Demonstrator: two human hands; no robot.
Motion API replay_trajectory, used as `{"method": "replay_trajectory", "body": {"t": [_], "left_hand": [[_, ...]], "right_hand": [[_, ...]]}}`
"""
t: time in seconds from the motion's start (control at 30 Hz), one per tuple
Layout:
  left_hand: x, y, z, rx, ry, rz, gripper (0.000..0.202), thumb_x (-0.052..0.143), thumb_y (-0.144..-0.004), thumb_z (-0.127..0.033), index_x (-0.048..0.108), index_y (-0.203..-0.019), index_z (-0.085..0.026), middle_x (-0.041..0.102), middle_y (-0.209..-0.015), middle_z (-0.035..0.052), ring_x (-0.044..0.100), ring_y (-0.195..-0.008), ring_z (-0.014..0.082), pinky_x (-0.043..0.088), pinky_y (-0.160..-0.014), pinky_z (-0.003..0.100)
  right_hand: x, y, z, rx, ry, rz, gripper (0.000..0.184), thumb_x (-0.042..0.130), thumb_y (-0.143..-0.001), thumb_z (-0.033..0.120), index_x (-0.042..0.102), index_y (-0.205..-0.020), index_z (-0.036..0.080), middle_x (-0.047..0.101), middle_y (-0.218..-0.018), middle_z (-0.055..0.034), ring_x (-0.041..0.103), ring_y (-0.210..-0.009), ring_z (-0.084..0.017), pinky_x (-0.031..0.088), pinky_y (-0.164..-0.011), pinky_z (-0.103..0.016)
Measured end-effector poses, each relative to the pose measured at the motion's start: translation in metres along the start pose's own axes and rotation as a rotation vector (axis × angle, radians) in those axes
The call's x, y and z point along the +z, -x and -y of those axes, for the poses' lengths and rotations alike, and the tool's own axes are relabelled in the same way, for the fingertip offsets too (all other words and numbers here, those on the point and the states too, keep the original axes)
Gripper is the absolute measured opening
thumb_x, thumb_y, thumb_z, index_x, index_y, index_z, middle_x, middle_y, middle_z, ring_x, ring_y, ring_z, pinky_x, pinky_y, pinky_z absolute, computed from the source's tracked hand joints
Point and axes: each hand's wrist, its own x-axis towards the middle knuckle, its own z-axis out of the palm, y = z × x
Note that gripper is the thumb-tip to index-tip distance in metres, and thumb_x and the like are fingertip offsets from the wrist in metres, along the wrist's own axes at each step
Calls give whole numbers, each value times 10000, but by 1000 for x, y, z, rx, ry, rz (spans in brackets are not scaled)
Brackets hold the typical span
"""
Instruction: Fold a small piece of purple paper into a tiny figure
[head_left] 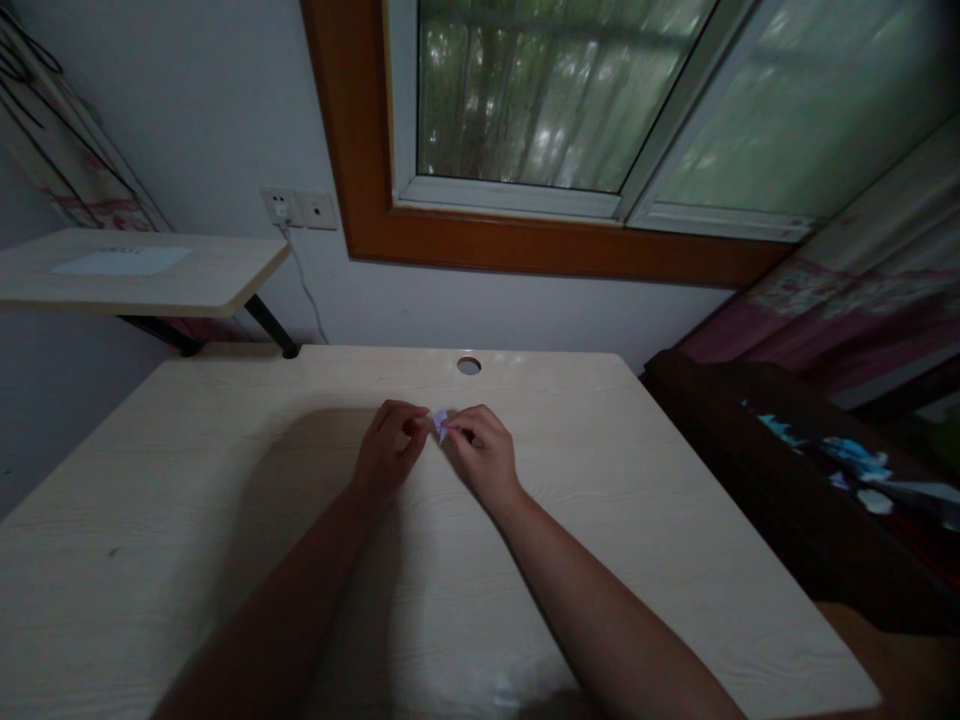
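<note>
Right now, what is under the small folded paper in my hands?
The pale wooden desk. The folded paper is pinched between left hand and right hand, which cover its underside.

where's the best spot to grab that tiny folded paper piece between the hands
Probably its two outer ends, pinched by fingertips coming from left and right, as the left hand and right hand do now. The paper piece is tiny and thin, and only its middle shows between them.
</note>
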Motion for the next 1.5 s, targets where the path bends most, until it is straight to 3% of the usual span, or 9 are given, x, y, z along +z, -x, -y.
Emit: {"method": "replay_trajectory", "body": {"t": [0.1, 0.23, 0.43, 0.67, 0.87, 1.07, 1.27, 1.5], "left_hand": [[0, 3, 2, -151, 107, 9, 182, 613, -913, -229, 603, -1093, -199, 619, -998, 51, 633, -839, 143, 531, -787, 289], [5, 7, 5, -341, 407, 67, 314, 635, -908, -290, 537, -1198, -220, 627, -923, 17, 651, -782, 133, 534, -728, 266], [8, 5, 3, -393, 546, 5, 405, 742, -819, -252, 548, -1173, -219, 619, -861, -8, 638, -776, 117, 522, -745, 245], [8, 3, 10, -408, 480, -62, 408, 755, -802, -258, 556, -1156, -220, 618, -860, -10, 641, -783, 121, 537, -759, 256], [8, 3, 11, -406, 422, -42, 393, 732, -822, -271, 554, -1168, -221, 642, -878, -1, 667, -808, 133, 556, -800, 284], [10, 5, 12, -329, 295, -2, 350, 722, -812, -237, 585, -1133, -213, 686, -911, 15, 688, -801, 137, 572, -802, 293], [3, 1, 6, -234, 138, 76, 104, 675, -827, -192, 647, -926, -205, 693, -872, 16, 676, -772, 140, 561, -768, 279], [2, 1, 5, -268, 178, 100, 73, 664, -853, -237, 656, -921, -211, 687, -882, 20, 668, -806, 148, 556, -785, 282]], "right_hand": [[-1, 1, -1, -39, 18, 8, 117, 650, -903, 199, 746, -926, 262, 687, -882, -41, 638, -823, -178, 527, -715, -320], [-1, 2, -2, -91, 21, 59, 147, 636, -912, 178, 744, -947, 271, 689, -897, -40, 649, -852, -174, 542, -751, -317], [0, 2, -2, -97, 9, 147, 188, 591, -934, 166, 730, -1003, 273, 701, -963, -57, 659, -916, -180, 548, -801, -330], [2, 0, 3, -34, -48, 129, 174, 552, -951, 191, 709, -996, 250, 699, -1014, -70, 653, -941, -187, 537, -783, -326], [4, 0, 2, 147, -56, 94, 120, 653, -908, 291, 686, -1012, 240, 667, -952, -45, 566, -655, -132, 482, -632, -288], [3, -1, 0, 77, -84, 109, 69, 637, -910, 249, 704, -926, 240, 666, -901, -40, 584, -722, -150, 474, -652, -290], [2, -1, -1, 30, -127, 96, 117, 613, -909, 202, 722, -902, 243, 683, -912, -49, 633, -817, -168, 500, -681, -301], [1, -1, 0, 63, -166, 89, 126, 619, -905, 205, 738, -898, 245, 691, -920, -53, 640, -816, -168, 513, -661, -294]]}}
